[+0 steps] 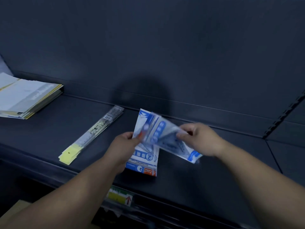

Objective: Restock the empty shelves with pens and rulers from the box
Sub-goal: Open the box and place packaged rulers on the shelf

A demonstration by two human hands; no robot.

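A stack of blue-and-white geometry set packs [145, 161] lies on the dark shelf [206, 172] in front of me. My left hand [125, 142] grips the stack at its left edge. My right hand [196, 138] pinches one blurred blue-and-white pack [171, 139], which slants above the stack toward the right. To the left, several clear rulers in sleeves with yellow tags [92, 134] lie diagonally on the shelf.
A pile of white and yellow paper pads [26, 98] sits at the shelf's far left. A yellow-green price label [119, 196] hangs on the shelf's front rail. The shelf's back panel rises behind, and a slotted upright [285, 113] stands at the right.
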